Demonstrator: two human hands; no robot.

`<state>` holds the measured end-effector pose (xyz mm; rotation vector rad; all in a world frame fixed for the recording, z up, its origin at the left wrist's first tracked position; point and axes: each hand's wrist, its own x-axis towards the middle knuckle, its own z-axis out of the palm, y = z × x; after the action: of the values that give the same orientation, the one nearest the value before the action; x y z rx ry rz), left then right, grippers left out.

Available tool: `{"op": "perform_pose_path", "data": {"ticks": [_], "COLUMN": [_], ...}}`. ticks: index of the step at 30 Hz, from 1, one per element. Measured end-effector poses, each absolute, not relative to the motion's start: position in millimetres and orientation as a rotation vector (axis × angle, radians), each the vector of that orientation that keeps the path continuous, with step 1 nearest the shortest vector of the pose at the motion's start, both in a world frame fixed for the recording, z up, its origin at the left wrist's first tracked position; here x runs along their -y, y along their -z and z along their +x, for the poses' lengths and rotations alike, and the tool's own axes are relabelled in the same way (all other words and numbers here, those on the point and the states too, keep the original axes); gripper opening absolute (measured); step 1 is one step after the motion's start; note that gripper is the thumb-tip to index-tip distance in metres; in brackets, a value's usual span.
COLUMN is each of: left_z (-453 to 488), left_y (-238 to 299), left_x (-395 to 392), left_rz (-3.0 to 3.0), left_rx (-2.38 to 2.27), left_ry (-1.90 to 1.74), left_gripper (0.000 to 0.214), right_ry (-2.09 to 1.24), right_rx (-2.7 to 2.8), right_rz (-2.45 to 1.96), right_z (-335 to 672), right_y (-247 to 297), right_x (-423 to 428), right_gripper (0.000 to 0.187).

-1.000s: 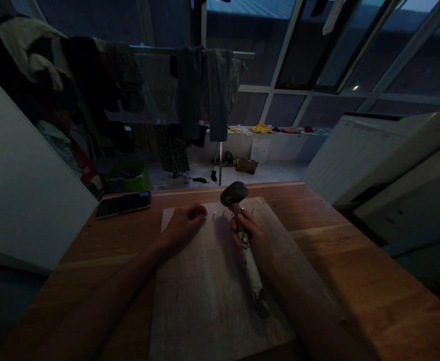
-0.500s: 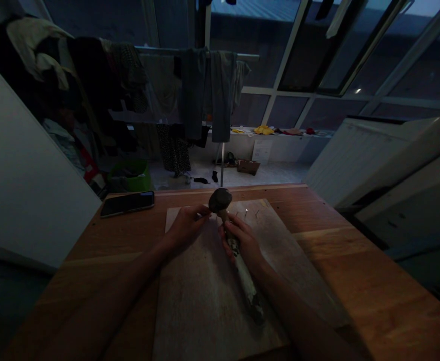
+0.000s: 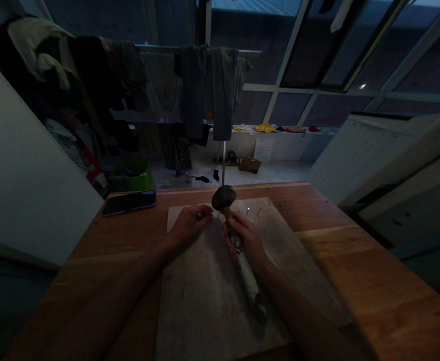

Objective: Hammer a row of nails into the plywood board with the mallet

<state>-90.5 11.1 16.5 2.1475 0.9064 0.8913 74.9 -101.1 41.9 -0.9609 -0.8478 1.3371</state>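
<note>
My right hand [image 3: 248, 238] is wrapped round the handle of a hammer [image 3: 247, 271]. Its dark, rounded head [image 3: 223, 197] points away from me above the far part of a pale wooden board [image 3: 201, 296], and the worn, patchy handle slants back toward me. To the left of the head, my left hand [image 3: 193, 223] rests over the board with its fingers curled in and nothing visible between them. A thin nail [image 3: 219, 214] stands just beyond its fingertips, partly in the hammer's shadow. Further right, more nails [image 3: 247, 211] stick up from the board, one leaning [image 3: 258, 211].
The board lies on a wooden table [image 3: 328, 245]. A phone [image 3: 130, 202] lies at the table's far left. Behind are hanging clothes [image 3: 193, 95], a green basket [image 3: 141, 175] and a cardboard box [image 3: 249, 165] on the floor. White panels flank the table on both sides.
The hammer head has moved slightly up and to the right, away from my left fingertips. My left fingers have drawn a little apart from the nail. The view has shifted slightly.
</note>
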Motion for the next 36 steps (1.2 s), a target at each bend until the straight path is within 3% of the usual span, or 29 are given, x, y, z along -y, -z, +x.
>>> {"op": "perform_pose_path", "data": {"ticks": [4, 26, 29, 33, 36], "left_z": [-89.9, -91.1, -77.6, -44.5, -26.0], "left_y": [-18.5, -21.2, -31.1, -42.6, -45.4], "left_x": [-9.8, -2.5, 22.9, 66.5, 86.7], "left_rz": [2.115, 2.302, 2.662, 3.095, 3.261], "left_rx": [-0.921, -1.021, -0.784, -0.194, -0.059], "left_ry": [-0.886, -0.941, -0.902, -0.515, -0.347], "left_gripper": [0.030, 0.027, 0.020, 0.014, 0.014], "right_ry": [-1.332, -1.319, -1.320, -1.305, -1.319], "right_rx": [0.872, 0.839, 0.764, 0.713, 0.709], "right_rz": [-0.989, -0.907, -0.852, -0.838, -0.837], "right_z": [74.1, 108.0, 133.6, 149.0, 146.8], "right_y": [-40.5, -49.3, -52.1, -49.9, -48.4], "right_x": [100.6, 97.3, 94.5, 93.3, 92.7], "right_gripper": [0.033, 0.034, 0.037, 0.032, 0.031]}}
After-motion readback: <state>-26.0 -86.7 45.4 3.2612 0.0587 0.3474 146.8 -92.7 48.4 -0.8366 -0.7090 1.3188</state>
